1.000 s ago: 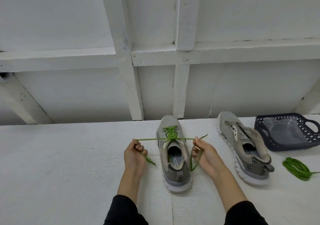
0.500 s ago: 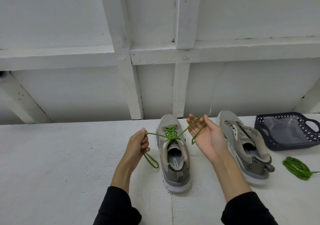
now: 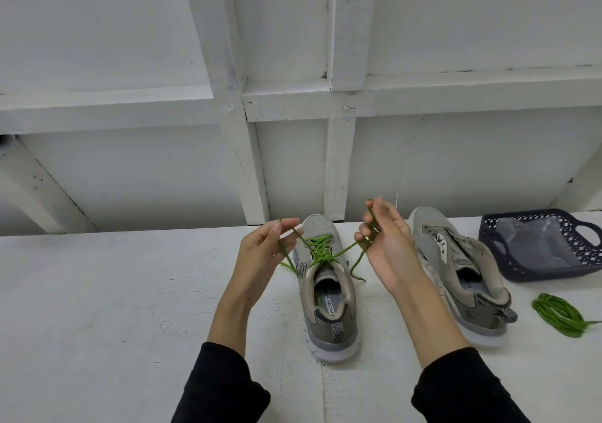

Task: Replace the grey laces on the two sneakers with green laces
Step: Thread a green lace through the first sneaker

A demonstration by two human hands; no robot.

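left hand (image 3: 260, 246) and right hand (image 3: 387, 240) raised, each pinching green lace (image 3: 321, 249)

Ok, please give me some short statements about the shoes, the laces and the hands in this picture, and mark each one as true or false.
1. The middle sneaker has a green lace threaded through it. True.
2. Both hands hold ends of that lace. True: the left hand and the right hand each pinch one in their fingers.
3. The right sneaker is also laced in green. False: no lace shows on it.
4. The coiled green lace lies inside the dark basket. False: it lies on the white table, in front of the basket.
5. The basket stands left of both sneakers. False: it stands to their right.
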